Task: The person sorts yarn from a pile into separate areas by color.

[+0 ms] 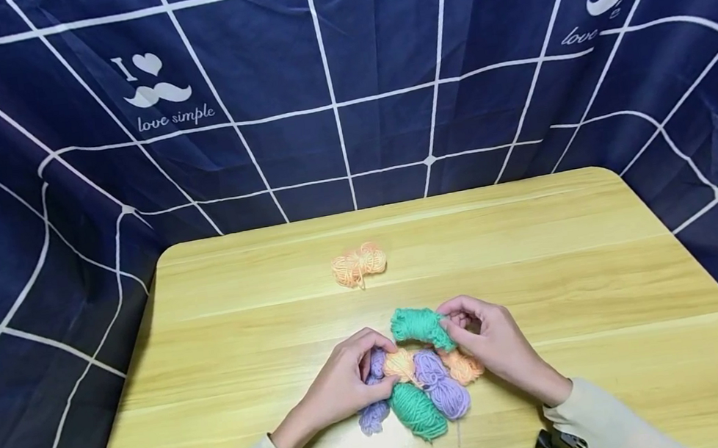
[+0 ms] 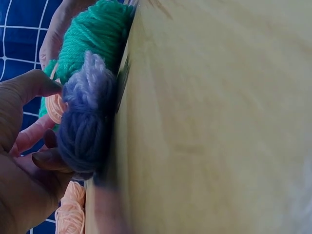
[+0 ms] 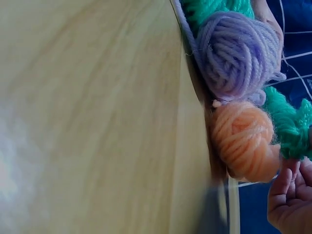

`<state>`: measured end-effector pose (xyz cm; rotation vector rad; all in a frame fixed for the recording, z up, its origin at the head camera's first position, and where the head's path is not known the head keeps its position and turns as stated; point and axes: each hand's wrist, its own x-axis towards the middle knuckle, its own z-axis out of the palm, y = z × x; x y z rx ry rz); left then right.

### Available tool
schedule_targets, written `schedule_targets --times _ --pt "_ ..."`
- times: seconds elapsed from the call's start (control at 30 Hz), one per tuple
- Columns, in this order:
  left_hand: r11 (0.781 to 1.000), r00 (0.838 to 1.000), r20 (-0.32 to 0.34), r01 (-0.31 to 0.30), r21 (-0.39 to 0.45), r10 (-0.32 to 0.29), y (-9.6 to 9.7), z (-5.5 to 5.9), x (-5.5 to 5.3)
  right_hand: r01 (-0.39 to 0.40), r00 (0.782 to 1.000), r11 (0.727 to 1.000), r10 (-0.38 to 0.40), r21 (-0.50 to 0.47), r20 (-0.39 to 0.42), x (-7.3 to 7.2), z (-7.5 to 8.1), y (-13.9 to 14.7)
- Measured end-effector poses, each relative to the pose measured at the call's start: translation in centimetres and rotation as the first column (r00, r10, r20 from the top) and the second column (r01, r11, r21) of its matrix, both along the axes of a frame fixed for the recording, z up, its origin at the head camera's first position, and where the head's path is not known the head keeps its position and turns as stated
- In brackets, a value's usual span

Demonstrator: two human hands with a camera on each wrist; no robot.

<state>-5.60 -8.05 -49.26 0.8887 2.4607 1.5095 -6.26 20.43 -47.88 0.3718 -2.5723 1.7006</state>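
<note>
One fuzzy, ridged green skein (image 1: 415,325) is pinched by the right grip (image 1: 493,338); at its seven o'clock, the left grip (image 1: 349,373) pinches peach yarn (image 1: 401,365).

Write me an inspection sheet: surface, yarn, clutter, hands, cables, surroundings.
Surface: wood-grain table, pale glare at the near side.
Yarn: near green bundle, left purple bundle, middle purple bundle and right peach bundle clustered; far peach bundle apart.
Clutter: nothing seen.
Hands: left hand pinches a small peach bundle; right hand holds the upper green bundle.
Cables: nothing seen.
Surroundings: dark blue fabric with white lines.
</note>
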Motion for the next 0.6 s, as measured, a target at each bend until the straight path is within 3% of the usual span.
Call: schedule_targets --times 0.6 --pt "1.0 1.0 -0.015 -0.004 -0.021 0.004 -0.01 0.3 -0.04 0.04 0.999 0.999 -0.04 -0.006 -0.022 -0.06 0.33 0.09"
